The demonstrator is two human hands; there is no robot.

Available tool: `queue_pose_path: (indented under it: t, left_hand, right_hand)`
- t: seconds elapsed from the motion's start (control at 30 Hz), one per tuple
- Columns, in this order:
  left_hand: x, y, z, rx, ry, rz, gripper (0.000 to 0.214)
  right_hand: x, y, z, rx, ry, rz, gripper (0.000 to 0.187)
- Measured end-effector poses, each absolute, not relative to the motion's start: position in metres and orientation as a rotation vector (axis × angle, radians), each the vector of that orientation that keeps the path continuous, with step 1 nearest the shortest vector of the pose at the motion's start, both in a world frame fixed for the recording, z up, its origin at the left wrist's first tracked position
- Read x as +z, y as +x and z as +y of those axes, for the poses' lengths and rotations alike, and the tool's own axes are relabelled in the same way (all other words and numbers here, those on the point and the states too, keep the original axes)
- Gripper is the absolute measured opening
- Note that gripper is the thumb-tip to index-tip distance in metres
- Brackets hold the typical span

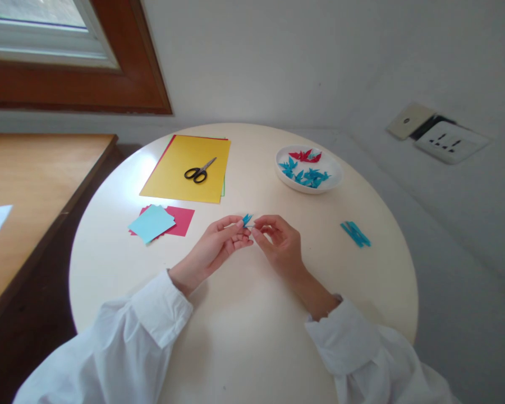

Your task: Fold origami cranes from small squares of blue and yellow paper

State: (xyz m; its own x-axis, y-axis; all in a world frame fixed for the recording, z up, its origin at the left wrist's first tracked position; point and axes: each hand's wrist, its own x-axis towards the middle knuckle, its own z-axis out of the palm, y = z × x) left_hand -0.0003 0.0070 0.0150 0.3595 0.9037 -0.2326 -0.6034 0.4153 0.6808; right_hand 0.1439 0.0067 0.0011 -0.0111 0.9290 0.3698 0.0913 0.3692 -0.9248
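A small blue folded paper crane [247, 219] is held above the middle of the table. My left hand [221, 238] pinches it between thumb and fingers, its pointed tips sticking up. From the right, my right hand [280, 241] closes thumb and forefinger on a thin pale-blue point that juts sideways from the crane. Fingers hide part of the folds. Beyond my right hand stands a white dish [309, 189] with several blue paper cranes [313, 178] and red ones [305, 156] in it.
Black-handled scissors [200, 173] lie on yellow paper sheets [168, 174] at the back left. Nearer are small square papers [154, 223], light blue over red. Blue folded strips [356, 234] lie at the right of the round white table [244, 348]. A wall borders it behind.
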Motion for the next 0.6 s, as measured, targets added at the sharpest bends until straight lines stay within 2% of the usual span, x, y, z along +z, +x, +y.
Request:
queue_pose_path:
  t: [0.17, 0.6]
  left_hand:
    - [0.0137, -0.0003, 0.0054, 0.980, 0.585, 0.618, 0.016]
    - [0.0125, -0.0059, 0.0094, 0.881, 0.700, 0.688, 0.016]
  right_hand:
    - [0.0008, 0.1438, 0.0073, 0.879, -0.988, -1.456, 0.002]
    - [0.0017, 0.1476, 0.0128, 0.926, -1.054, -1.486, 0.008]
